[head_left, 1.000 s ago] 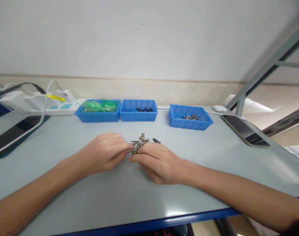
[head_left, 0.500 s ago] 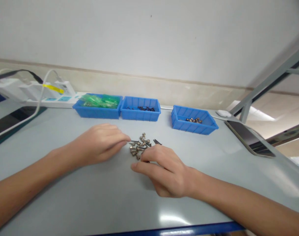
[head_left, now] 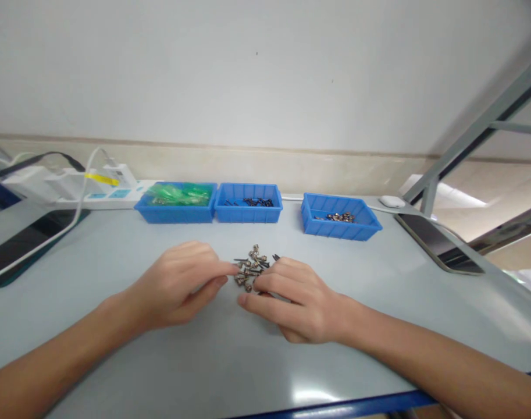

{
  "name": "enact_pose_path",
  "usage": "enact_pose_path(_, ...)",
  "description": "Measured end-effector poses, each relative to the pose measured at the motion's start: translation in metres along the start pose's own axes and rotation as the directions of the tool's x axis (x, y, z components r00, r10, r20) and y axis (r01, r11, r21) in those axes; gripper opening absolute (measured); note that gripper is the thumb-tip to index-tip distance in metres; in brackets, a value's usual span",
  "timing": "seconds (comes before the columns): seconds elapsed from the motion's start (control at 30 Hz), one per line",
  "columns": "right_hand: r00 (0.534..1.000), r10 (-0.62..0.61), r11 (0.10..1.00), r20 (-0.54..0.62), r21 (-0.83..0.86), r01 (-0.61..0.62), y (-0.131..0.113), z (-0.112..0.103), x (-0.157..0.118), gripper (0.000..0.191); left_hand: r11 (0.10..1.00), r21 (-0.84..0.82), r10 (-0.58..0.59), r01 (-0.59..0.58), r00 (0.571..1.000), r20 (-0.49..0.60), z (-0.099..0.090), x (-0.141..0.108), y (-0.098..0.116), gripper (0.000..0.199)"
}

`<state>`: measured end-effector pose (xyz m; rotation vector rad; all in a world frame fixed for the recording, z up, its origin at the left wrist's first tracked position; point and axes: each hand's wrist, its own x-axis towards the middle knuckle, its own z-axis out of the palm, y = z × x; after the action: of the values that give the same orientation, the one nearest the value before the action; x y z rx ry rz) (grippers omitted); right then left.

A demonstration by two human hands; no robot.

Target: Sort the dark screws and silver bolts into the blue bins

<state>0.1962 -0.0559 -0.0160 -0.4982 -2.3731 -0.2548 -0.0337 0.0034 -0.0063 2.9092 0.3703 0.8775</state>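
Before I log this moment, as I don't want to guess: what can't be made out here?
Head view, throughout:
Right hand, anything inside: hidden by its own back and fingers.
Metal pieces, exact count: too small and overlapping.
Green plastic, what lies beneath: hidden by its folds.
Dark device, left end: cut off by the picture's edge.

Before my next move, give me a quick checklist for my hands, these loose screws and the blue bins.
1. Left hand at the loose screws: ok, index fingertip at their left edge.
2. Right hand free of screws: cannot tell, its curled fingers hide the palm.
3. Loose screws all alike: not ok, dark and silvery ones lie mixed.
4. Middle blue bin uncovered: ok, dark screws show inside.
5. Right blue bin uncovered: ok, shiny metal pieces show inside.
6. Left blue bin uncovered: not ok, green plastic fills much of it.
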Motion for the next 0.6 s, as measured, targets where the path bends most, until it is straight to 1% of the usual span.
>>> enact_pose_path(0.1,0.999,0.040,0.998,-0.015,0.059,-0.039,0.001,0.001,-0.001,0.029,0.999,-0.032,-0.003,0.002,1.000,-0.024,0.001,0.003,0.012,0.022)
enact_pose_path(0.17,0.995,0.088,0.992,-0.038,0.096,-0.084,-0.001,0.003,0.001,0.031,0.999,-0.032,-0.023,0.023,1.000,-0.021,0.003,0.008,0.024,0.019)
enact_pose_path(0.2,0.992,0.114,0.988,-0.043,0.111,-0.109,-0.002,0.004,0.001,0.031,0.999,-0.030,-0.041,0.041,0.999,0.004,0.004,0.010,0.030,0.016)
enact_pose_path(0.27,0.986,0.163,0.979,-0.027,0.130,-0.158,-0.004,0.005,0.003,0.024,0.998,-0.035,-0.051,0.052,0.999,0.011,0.007,0.014,0.040,0.012)
enact_pose_path(0.3,0.983,0.183,0.974,-0.006,0.138,-0.181,-0.004,0.006,0.004,0.020,0.997,-0.026,-0.076,0.076,0.997,-0.009,0.009,0.016,0.043,0.013)
enact_pose_path(0.37,0.971,0.236,0.957,0.043,0.161,-0.240,-0.004,0.005,0.005,0.015,0.992,-0.027,-0.122,0.121,0.992,-0.027,0.012,0.017,0.044,0.015)
enact_pose_path(0.43,0.952,0.293,0.935,0.089,0.180,-0.305,-0.002,0.006,0.005,0.016,0.987,-0.039,-0.161,0.159,0.985,-0.055,0.015,0.017,0.041,0.017)
enact_pose_path(0.47,0.948,0.298,0.932,0.109,0.181,-0.314,0.000,0.008,0.004,0.016,0.983,-0.046,-0.179,0.176,0.981,-0.073,0.016,0.016,0.038,0.019)
enact_pose_path(0.53,0.961,0.254,0.949,0.112,0.161,-0.270,0.003,0.015,0.000,0.017,0.970,-0.066,-0.238,0.234,0.969,-0.071,0.018,0.014,0.032,0.024)
enact_pose_path(0.6,0.978,0.195,0.966,0.078,0.159,-0.205,0.004,0.024,-0.005,0.025,0.962,-0.092,-0.264,0.257,0.962,-0.069,0.019,0.012,0.028,0.024)
